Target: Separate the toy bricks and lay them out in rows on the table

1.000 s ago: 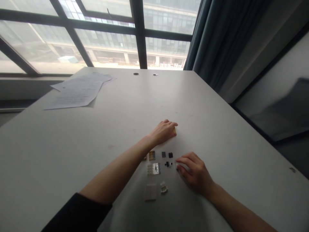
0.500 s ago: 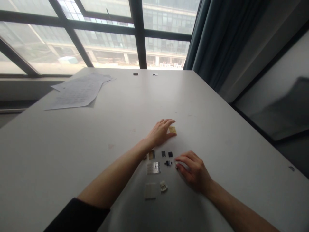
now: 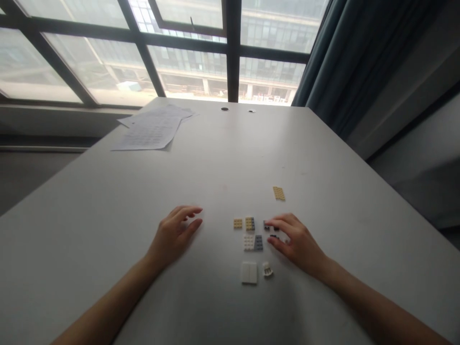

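Note:
My left hand point(image 3: 176, 232) rests at the left of the small building-brick pieces, its thumb and fingers apart with nothing between them. Over the dark pieces, my right hand point(image 3: 298, 244) has its thumb and index finger spread. Its index fingertip is at a dark grey piece point(image 3: 266, 227), and a black piece point(image 3: 273, 236) is partly hidden near the thumb. Nearby lie a tan plate point(image 3: 237, 223), a tan-and-grey plate point(image 3: 249, 224), a white studded plate point(image 3: 248, 242) and a slanted grey plate point(image 3: 258, 243). A yellow plate point(image 3: 279, 193) lies farther away.
Closer to me on the white table point(image 3: 201, 167) are smooth white tiles point(image 3: 249, 273) and a curved white piece point(image 3: 268, 270). Printed papers point(image 3: 151, 129) lie at the far left. Beyond stand a window and a dark curtain point(image 3: 345, 57).
My left hand has left the yellow plate and drawn back to the left, uncovering the tan plates. My right hand has shifted over the dark pieces. The view has turned slightly left.

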The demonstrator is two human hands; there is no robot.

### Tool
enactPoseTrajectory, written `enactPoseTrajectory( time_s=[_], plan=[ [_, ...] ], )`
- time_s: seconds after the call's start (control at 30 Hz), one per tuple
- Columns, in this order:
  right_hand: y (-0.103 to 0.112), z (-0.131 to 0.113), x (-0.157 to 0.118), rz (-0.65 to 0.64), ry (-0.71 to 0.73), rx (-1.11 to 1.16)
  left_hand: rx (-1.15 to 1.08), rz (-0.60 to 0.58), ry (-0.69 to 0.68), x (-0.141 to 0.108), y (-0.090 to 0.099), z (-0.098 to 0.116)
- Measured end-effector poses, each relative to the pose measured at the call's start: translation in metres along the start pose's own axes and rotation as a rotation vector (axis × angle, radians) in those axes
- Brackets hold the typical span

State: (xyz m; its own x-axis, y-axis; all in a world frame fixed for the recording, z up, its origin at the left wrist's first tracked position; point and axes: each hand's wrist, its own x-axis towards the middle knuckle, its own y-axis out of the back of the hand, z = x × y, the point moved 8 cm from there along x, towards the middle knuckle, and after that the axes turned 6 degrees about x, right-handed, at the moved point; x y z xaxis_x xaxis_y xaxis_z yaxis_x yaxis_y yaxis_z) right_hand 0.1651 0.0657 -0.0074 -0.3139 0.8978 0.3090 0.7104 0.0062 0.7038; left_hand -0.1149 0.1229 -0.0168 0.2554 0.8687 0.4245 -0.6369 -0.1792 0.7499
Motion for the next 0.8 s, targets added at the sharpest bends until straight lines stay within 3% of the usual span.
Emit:
enactPoseTrajectory(
  time_s=[0.17, 0.37, 0.67, 0.73, 0.8],
  plan=[
    [-0.037, -0.029, 0.048, -0.14, 0.052, -0.142, 0.005, -0.028, -0.077, -0.005, -0.004, 0.011],
    [-0.067, -0.041, 0.066, -0.304, 0.102, -0.376, -0.008, -0.023, -0.063, -0.005, 0.0, 0.012],
    [-0.08, -0.041, 0.068, -0.33, 0.121, -0.401, 0.009, -0.027, -0.095, -0.006, -0.001, 0.016],
    [-0.073, -0.042, 0.07, -0.3, 0.141, -0.368, 0.014, -0.023, -0.107, -0.007, -0.002, 0.014],
    [-0.051, -0.036, 0.075, -0.226, 0.147, -0.315, 0.016, -0.018, -0.123, -0.007, -0.002, 0.013]
  ],
)
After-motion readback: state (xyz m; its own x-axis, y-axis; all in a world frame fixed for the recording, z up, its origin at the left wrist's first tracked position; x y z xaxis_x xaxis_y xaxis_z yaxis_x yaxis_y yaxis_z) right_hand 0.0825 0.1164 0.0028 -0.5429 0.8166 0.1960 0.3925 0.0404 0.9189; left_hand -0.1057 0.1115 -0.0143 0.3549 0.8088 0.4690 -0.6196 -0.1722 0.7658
